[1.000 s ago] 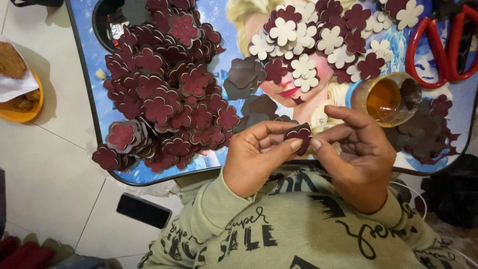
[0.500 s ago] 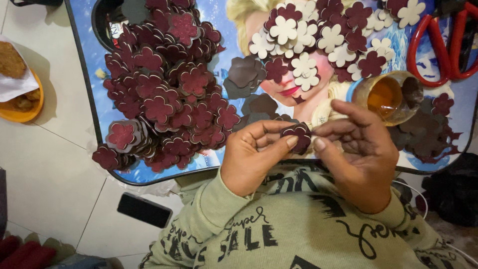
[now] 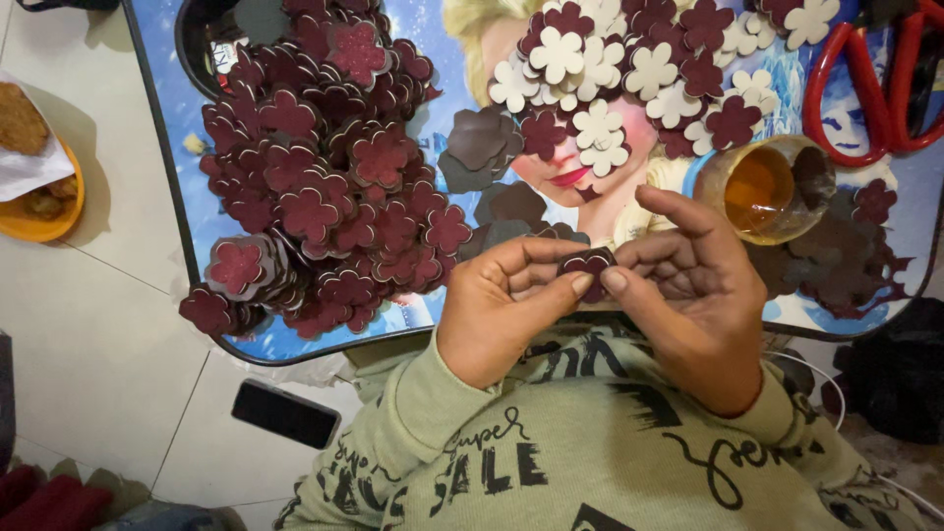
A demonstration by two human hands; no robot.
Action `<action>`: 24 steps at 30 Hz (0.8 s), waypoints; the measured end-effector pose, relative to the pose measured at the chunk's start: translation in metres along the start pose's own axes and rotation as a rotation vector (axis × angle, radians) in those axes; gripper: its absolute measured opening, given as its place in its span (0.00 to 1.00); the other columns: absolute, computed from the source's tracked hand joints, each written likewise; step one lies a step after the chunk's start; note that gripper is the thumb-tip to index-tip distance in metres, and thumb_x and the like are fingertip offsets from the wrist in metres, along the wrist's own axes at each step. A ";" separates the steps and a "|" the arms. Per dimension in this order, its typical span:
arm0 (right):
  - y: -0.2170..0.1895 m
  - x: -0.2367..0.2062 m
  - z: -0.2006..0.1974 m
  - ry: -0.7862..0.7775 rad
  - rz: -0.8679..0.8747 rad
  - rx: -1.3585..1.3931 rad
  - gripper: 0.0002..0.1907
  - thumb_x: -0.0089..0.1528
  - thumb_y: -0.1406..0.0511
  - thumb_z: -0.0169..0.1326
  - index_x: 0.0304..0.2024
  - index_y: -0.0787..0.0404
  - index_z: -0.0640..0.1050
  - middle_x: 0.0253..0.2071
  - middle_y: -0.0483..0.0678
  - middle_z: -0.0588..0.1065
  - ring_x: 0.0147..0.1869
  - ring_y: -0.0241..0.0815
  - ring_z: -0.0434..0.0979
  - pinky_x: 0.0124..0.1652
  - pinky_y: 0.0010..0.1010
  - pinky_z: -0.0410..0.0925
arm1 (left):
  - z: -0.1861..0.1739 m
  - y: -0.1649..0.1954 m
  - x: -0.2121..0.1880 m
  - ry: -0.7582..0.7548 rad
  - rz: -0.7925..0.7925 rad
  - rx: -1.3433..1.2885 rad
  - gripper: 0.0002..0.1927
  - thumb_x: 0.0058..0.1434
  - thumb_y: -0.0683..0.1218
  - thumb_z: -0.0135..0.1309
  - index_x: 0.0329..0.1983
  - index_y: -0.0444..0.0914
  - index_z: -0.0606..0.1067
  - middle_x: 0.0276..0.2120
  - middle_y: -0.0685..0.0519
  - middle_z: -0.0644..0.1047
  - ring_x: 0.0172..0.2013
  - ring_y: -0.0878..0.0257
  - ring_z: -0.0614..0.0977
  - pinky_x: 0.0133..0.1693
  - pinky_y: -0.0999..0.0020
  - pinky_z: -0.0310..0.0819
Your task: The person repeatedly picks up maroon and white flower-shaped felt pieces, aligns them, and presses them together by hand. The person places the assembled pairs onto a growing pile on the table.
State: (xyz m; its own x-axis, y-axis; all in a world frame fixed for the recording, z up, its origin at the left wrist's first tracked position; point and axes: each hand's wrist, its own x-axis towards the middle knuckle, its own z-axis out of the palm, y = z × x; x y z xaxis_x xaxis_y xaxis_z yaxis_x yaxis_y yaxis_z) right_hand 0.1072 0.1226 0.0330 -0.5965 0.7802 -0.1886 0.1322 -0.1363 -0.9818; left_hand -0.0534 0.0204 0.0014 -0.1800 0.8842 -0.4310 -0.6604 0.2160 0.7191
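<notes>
The left hand (image 3: pixel 501 305) and the right hand (image 3: pixel 688 285) meet over the near edge of the counter (image 3: pixel 167 167), and together they hold one small dark maroon flower-shaped cutout of thin foam or felt (image 3: pixel 587 263). The grip of each hand is narrow: thumb and forefinger tips press on the piece from both sides, left thumb tip and right thumb tip almost touching below it. The cutout is held above the person's chest, just in front of the counter rim, with its long axis lying left to right and its flat face turned up toward the camera; its petals point away from the body. Around the hands there is little free room: behind them lies a wide heap of maroon flower cutouts (image 3: pixel 324 187) on the left, a group of cream and maroon flowers (image 3: pixel 610 88) in the middle, and a small clear cup with amber liquid (image 3: pixel 762 192) just beside the right hand. Red-handled scissors (image 3: pixel 865 88) lie at the far right corner. On the tiled floor, left of the counter, stands an orange plate with food (image 3: pixel 39 187), and a black phone (image 3: pixel 285 413) lies near the left elbow.
</notes>
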 end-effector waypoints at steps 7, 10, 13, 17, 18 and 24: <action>0.001 0.001 0.003 0.039 0.020 0.047 0.33 0.64 0.79 0.56 0.71 0.69 0.63 0.42 0.54 0.78 0.44 0.36 0.80 0.46 0.24 0.75 | 0.002 -0.003 -0.001 -0.010 -0.019 -0.037 0.15 0.67 0.35 0.56 0.57 0.28 0.75 0.46 0.46 0.83 0.45 0.64 0.85 0.49 0.72 0.80; 0.002 0.001 0.003 0.057 0.011 0.064 0.34 0.65 0.79 0.56 0.72 0.69 0.62 0.42 0.54 0.78 0.45 0.36 0.80 0.48 0.24 0.75 | 0.004 -0.002 -0.001 0.030 0.018 0.021 0.16 0.65 0.35 0.58 0.56 0.29 0.75 0.45 0.47 0.83 0.44 0.65 0.85 0.49 0.72 0.80; 0.003 0.000 0.003 0.071 -0.007 0.050 0.35 0.65 0.79 0.56 0.73 0.69 0.61 0.41 0.54 0.78 0.44 0.36 0.80 0.46 0.24 0.74 | 0.004 -0.001 0.000 0.061 0.049 0.050 0.19 0.65 0.35 0.59 0.58 0.29 0.74 0.45 0.47 0.83 0.44 0.66 0.84 0.48 0.72 0.81; 0.004 0.001 0.000 0.064 0.007 0.062 0.37 0.64 0.79 0.57 0.74 0.69 0.60 0.41 0.54 0.78 0.42 0.34 0.78 0.44 0.22 0.72 | 0.005 0.001 0.000 0.071 0.095 -0.012 0.25 0.66 0.35 0.57 0.66 0.31 0.69 0.44 0.47 0.83 0.43 0.66 0.84 0.47 0.72 0.80; 0.004 0.002 -0.001 0.057 0.018 0.080 0.37 0.64 0.79 0.57 0.74 0.69 0.60 0.41 0.53 0.78 0.41 0.33 0.78 0.43 0.22 0.73 | 0.005 0.001 -0.001 0.069 0.123 -0.017 0.27 0.67 0.35 0.57 0.68 0.31 0.67 0.45 0.47 0.82 0.44 0.67 0.84 0.48 0.73 0.80; 0.005 0.004 -0.003 0.042 0.051 0.134 0.38 0.63 0.80 0.55 0.74 0.70 0.59 0.39 0.52 0.77 0.40 0.34 0.78 0.43 0.22 0.73 | 0.004 0.002 -0.001 0.067 0.123 -0.085 0.32 0.68 0.35 0.56 0.74 0.32 0.63 0.46 0.47 0.82 0.44 0.69 0.82 0.46 0.73 0.79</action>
State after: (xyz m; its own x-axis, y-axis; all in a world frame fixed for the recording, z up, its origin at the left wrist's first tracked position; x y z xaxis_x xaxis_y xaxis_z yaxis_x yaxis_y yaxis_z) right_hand 0.1076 0.1271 0.0272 -0.5579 0.7944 -0.2402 0.0534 -0.2545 -0.9656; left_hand -0.0513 0.0218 0.0052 -0.3098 0.8718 -0.3795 -0.6893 0.0690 0.7211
